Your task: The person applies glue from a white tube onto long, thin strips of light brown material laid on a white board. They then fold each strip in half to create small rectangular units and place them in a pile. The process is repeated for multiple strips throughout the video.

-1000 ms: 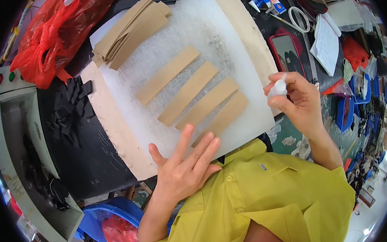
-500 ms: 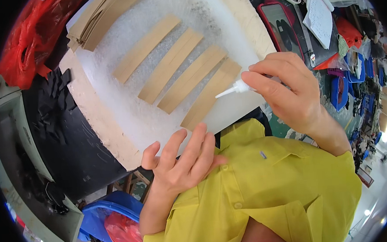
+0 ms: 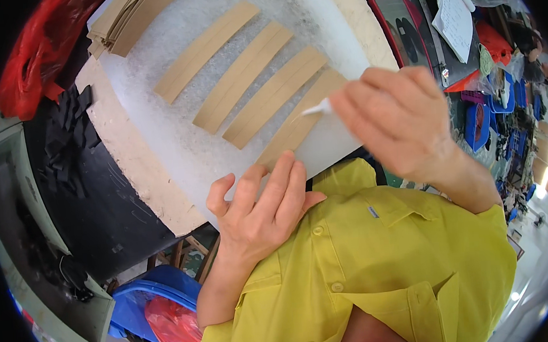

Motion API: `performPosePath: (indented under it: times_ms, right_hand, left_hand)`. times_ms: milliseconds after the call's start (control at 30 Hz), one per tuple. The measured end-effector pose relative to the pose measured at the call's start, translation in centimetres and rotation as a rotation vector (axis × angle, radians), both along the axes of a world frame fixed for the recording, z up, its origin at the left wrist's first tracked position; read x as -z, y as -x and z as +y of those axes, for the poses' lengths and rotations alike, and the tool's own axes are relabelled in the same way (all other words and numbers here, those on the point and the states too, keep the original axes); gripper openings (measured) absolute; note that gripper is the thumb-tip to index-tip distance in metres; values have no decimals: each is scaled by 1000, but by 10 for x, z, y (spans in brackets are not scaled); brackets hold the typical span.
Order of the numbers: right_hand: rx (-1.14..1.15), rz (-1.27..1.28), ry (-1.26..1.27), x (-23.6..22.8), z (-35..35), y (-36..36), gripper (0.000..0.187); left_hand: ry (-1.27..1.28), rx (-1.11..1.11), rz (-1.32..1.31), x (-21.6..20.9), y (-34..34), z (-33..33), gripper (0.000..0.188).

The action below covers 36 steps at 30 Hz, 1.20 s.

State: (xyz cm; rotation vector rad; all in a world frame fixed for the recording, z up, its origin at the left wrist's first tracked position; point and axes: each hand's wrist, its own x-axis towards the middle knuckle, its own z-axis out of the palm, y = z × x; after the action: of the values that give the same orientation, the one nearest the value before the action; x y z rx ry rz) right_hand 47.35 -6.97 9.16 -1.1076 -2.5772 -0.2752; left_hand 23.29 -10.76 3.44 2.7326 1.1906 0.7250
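Dial centred on the white sheet (image 3: 178, 145), 12 at the far side.

Right hand (image 3: 399, 119), 4 o'clock: fingers closed around a small white bottle (image 3: 319, 108), body mostly hidden in the grip, nozzle toward 9. Hand blurred. Tip lies over the near strip (image 3: 283, 138); contact or slight gap, cannot tell.

Left hand (image 3: 260, 206), 6 o'clock: fingers apart, nothing gripped. Fingertips at the strip's lower end, apparently resting on it; pressure cannot be judged.

Four tan strips lie on the sheet, roughly parallel, slanting from 7 to 1; near strip at 5, the others ranged toward 11. Thin lines run along the farther three. Stack of strips (image 3: 133, 20) at 10, black pieces (image 3: 70, 127) near 9, phone (image 3: 403, 28) between 2 and 3.

Step in hand (judged): running liquid from the bottle along the near strip; probably adhesive. No bead clearly resolved.

Next move (judged): calls for a steady, even draw of the nozzle along the strip's length, light squeeze, left fingertips keeping the strip from sliding and clear of the wet line.
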Motion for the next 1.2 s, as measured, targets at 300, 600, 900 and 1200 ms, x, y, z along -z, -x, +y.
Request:
performPosePath:
  times_ms: [300,600,900,1200]
  right_hand:
    - [41,-84,83,-9,-7,0,37]
    - [12,16,59,-2,20,12,40]
    - [29,-11,81,-6,32,15,42]
    - [-3,14,15,-6,55,14,42]
  left_hand:
    - [62,18,-34,-4,1,3,44]
    - [86,-54,-107,-15,11,28,56]
    - [80,-79,-6,-13,11,36,55]
    - [19,-66,-96,-19,20,44,64]
